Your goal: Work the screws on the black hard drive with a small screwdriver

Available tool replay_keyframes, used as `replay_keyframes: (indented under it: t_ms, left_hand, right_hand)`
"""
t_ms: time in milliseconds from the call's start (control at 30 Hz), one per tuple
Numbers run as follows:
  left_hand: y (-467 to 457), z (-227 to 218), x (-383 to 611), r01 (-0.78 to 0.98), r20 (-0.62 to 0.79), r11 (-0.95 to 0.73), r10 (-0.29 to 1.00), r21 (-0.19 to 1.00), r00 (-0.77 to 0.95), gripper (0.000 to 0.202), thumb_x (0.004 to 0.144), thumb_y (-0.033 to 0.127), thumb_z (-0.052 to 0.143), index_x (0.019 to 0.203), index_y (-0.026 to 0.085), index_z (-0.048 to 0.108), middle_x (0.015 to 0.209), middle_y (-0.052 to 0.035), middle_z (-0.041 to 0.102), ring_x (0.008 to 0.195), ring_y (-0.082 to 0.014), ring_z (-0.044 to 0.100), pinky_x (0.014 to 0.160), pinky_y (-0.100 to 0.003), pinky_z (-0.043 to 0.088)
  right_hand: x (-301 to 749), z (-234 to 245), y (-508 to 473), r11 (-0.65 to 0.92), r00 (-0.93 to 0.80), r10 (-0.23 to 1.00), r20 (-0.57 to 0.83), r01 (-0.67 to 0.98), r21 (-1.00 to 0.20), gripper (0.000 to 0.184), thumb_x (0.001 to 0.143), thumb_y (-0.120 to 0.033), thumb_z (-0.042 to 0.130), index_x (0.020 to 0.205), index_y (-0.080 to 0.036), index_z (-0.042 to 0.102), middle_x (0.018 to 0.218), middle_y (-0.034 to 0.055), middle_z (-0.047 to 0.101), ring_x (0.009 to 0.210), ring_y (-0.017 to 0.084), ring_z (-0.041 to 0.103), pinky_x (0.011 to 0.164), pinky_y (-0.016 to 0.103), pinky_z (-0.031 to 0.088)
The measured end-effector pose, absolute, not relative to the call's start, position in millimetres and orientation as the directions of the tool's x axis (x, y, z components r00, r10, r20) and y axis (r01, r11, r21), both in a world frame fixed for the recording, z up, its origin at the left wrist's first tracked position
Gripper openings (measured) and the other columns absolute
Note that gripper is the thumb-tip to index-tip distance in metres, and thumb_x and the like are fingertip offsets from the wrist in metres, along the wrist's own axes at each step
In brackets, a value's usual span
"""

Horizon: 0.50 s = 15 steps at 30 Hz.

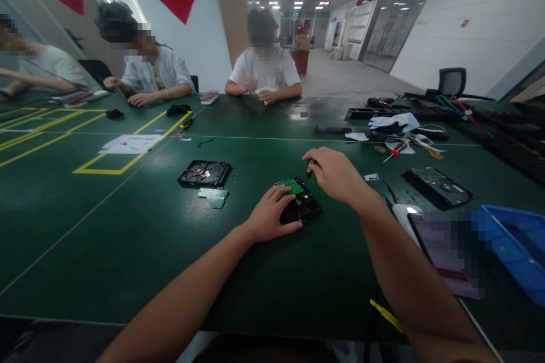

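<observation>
A black hard drive (307,208) with a green circuit board (293,185) on its upper face lies on the green table before me. My left hand (272,212) rests over its left side, fingers spread across the board and casing. In my right hand (336,173) is a screwdriver with a yellow and black handle (310,168), held just above the drive's far right corner. Whether its tip touches the drive I cannot tell. To the left sits an opened drive casing (205,173), and nearer me a detached circuit board (214,197).
Another hard drive (438,186), a tablet-like screen (443,255) and a blue bin (515,244) stand on the right. A red screwdriver (395,152), white gloves (394,123) and cables lie farther back. Small screws (235,174) are scattered by the casing. Several people sit across the table.
</observation>
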<state>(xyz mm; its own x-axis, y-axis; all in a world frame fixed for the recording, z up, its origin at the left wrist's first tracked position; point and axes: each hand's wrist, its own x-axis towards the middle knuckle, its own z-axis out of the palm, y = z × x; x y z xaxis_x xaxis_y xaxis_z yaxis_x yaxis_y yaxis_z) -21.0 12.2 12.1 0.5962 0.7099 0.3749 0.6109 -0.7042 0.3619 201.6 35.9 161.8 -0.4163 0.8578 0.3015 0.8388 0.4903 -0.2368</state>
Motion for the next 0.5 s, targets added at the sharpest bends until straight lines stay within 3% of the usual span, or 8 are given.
replay_keyframes:
  t_ms: [133, 367, 500]
  left_hand:
    - [11.8, 12.4, -20.9, 0.610, 0.370, -0.702, 0.713, 0.368, 0.596, 0.079, 0.086, 0.068, 0.075, 0.147, 0.022, 0.057, 0.155, -0.0157, 0.052, 0.150, -0.0387, 0.044, 0.129, -0.061, 0.034]
    - [11.8, 11.1, -21.2, 0.618, 0.376, -0.707, 0.706, 0.343, 0.600, 0.080, 0.087, 0.068, 0.074, 0.147, 0.019, 0.056, 0.154, -0.0175, 0.052, 0.150, -0.0382, 0.043, 0.129, -0.059, 0.034]
    - [12.5, 9.9, -21.4, 0.613, 0.384, -0.709, 0.704, 0.349, 0.597, 0.080, 0.086, 0.068, 0.075, 0.147, 0.019, 0.057, 0.154, -0.0172, 0.053, 0.150, -0.0383, 0.044, 0.129, -0.059, 0.034]
  right_hand:
    - [200.6, 161.0, 36.2, 0.475, -0.386, 0.864, 0.324, 0.840, -0.264, 0.033, 0.098, -0.010, 0.050, 0.127, -0.012, 0.066, 0.123, 0.0173, 0.072, 0.111, 0.028, 0.067, 0.100, 0.042, 0.049]
    - [198.1, 164.9, 33.8, 0.489, -0.402, 0.852, 0.336, 0.840, -0.235, 0.015, 0.103, -0.023, 0.057, 0.110, -0.019, 0.070, 0.108, 0.0119, 0.070, 0.098, 0.025, 0.066, 0.093, 0.039, 0.049]
    - [199.7, 162.5, 36.4, 0.504, -0.418, 0.848, 0.326, 0.826, -0.253, 0.016, 0.101, -0.016, 0.057, 0.111, -0.018, 0.069, 0.110, 0.0113, 0.072, 0.101, 0.025, 0.067, 0.093, 0.039, 0.049]
